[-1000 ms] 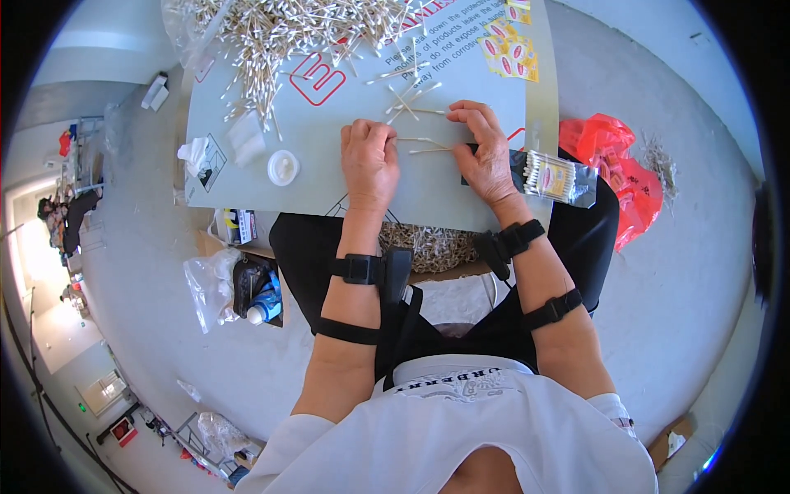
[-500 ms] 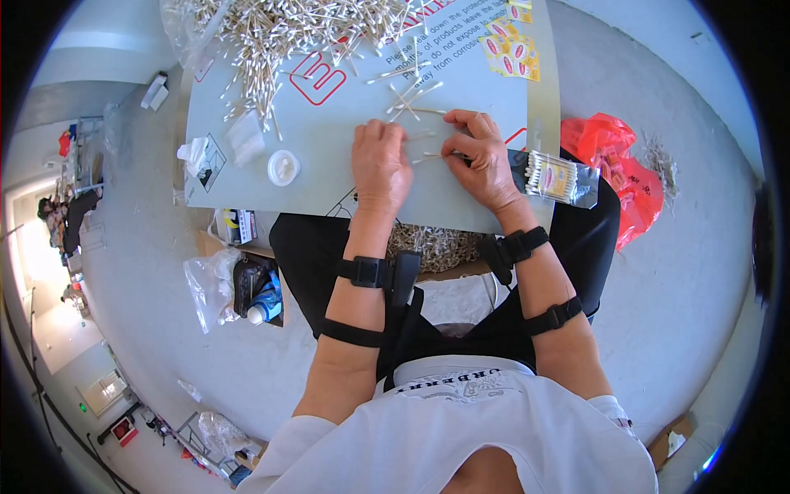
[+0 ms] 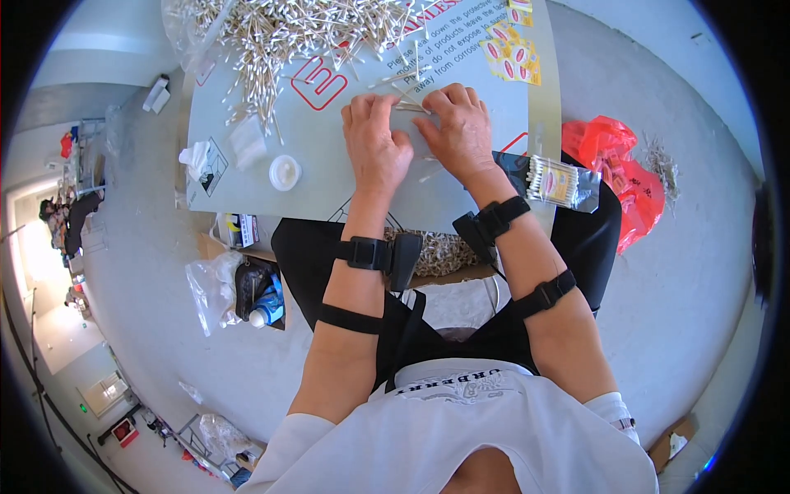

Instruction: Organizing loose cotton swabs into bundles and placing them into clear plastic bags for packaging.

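Loose cotton swabs (image 3: 411, 106) lie between my two hands on the printed grey board (image 3: 329, 185). My left hand (image 3: 374, 142) rests palm down at their left, fingers bent, its thumb spread away from the index finger. At their right ends, my right hand (image 3: 459, 132) has thumb and index finger drawn together; its grip is partly hidden. Blurred swabs (image 3: 429, 174) show below its thumb. A large heap of cotton swabs (image 3: 304, 33) covers the board's far left. Left of my left hand stands a small round white tub (image 3: 285, 173).
A clear pack of swabs (image 3: 552, 180) lies at the board's right edge, with yellow labels (image 3: 512, 56) farther back. White tissue (image 3: 194, 158) sits at the left. A red plastic bag (image 3: 629, 193) is on the floor; an open box of swabs (image 3: 444, 253) is below the board.
Both hands have moved away from me toward the swabs, and the right has turned palm down. The right hand's fingers have moved from the nearer swabs to the farther ones.
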Available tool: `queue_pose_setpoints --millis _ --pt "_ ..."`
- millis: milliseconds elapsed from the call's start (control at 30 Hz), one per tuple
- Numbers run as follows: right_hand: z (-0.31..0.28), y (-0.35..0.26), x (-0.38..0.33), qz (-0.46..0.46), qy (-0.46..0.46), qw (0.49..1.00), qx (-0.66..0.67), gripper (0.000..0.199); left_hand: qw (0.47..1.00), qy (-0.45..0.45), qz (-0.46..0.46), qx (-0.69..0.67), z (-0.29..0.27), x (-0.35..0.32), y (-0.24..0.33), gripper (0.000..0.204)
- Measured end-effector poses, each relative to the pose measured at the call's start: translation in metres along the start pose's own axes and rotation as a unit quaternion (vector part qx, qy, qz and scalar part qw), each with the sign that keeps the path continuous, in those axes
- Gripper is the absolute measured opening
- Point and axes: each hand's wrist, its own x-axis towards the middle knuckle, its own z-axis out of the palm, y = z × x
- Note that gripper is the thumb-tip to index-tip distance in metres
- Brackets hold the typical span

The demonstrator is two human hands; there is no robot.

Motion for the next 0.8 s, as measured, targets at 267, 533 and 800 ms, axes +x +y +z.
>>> queue_pose_setpoints --millis 267,533,800 --pt "0.006 0.009 -0.001 0.016 0.038 0.998 0.051 0.020 1.000 -0.017 0.004 0.012 0.008 0.020 -0.014 0.044" --pt "0.001 0.013 0.003 0.017 0.071 0.993 0.090 0.013 1.000 0.001 -0.002 0.012 0.017 0.018 -0.029 0.023" --pt "-0.002 0.013 0.002 0.028 0.026 0.999 0.025 0.008 1.000 0.007 0.010 0.016 0.018 0.020 -0.033 0.019"
